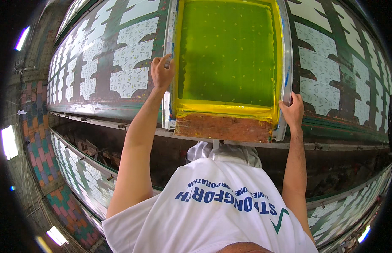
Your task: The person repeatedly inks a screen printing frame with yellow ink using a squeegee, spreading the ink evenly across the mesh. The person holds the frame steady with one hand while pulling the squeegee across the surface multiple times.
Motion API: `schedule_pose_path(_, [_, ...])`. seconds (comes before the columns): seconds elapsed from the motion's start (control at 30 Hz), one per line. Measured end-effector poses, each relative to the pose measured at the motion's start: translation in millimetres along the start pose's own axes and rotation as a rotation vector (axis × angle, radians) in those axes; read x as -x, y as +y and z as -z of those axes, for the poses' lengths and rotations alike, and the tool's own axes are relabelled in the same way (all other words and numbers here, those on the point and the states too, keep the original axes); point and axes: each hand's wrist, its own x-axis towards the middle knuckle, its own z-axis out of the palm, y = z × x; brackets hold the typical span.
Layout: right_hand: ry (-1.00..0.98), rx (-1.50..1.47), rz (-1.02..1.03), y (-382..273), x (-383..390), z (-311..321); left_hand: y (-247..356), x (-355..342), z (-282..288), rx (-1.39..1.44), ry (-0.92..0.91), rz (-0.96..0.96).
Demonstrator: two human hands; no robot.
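Observation:
In front of me a screen printing frame (287, 63) lies across the long table, its mesh green and edged with yellow. A worn reddish-brown wooden strip (223, 127) runs along its near end. My left hand (162, 75) is closed at the frame's left metal rail, about midway up, thumb and forefinger curled at its edge. Lower down, by the near right corner, my right hand (293, 110) grips the right rail, with the thumb on the inner side and the fingers outside. Pale printed cut pieces (130, 63) lie on the table to the left, and similar pieces (318, 69) to the right.
The dark green table (120, 107) has a metal rail with small pegs (318, 146) along its near edge. Behind me, across a dark gap, another table (88, 170) carries more pale pieces. Multicoloured blocks or tiles (40, 139) show at the far left.

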Motion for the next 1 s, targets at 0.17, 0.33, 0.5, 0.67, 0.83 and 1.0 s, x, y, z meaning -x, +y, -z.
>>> schedule_pose_path(0.17, [-0.003, -0.007, -0.042, -9.2, 9.1, -2.0, -8.1, 5.1, -11.9, -0.036, -0.08, 0.008])
schedule_pose_path(0.33, [0.048, 0.005, 0.384, -46.9, 50.9, 1.3, -16.9, 10.9, -20.2, -0.094, -0.067, -0.027])
schedule_pose_path(0.5, [-0.41, -0.139, 0.746, -112.0, 99.9, -24.2, -20.9, 10.1, -25.1, -0.124, -0.069, -0.085])
schedule_pose_path(0.67, [-0.548, 0.002, 0.907, -143.3, 104.0, -40.0, -21.6, 9.7, -26.1, -0.094, -0.112, -0.045])
schedule_pose_path(0.83, [-0.373, 0.147, 0.869, -161.7, 119.0, -43.4, -25.3, 10.3, -29.0, -0.048, -0.104, -0.044])
schedule_pose_path(1.0, [-0.212, 0.211, 0.749, -170.4, 121.5, -59.7, -26.6, 10.5, -31.2, -0.026, -0.105, -0.026])
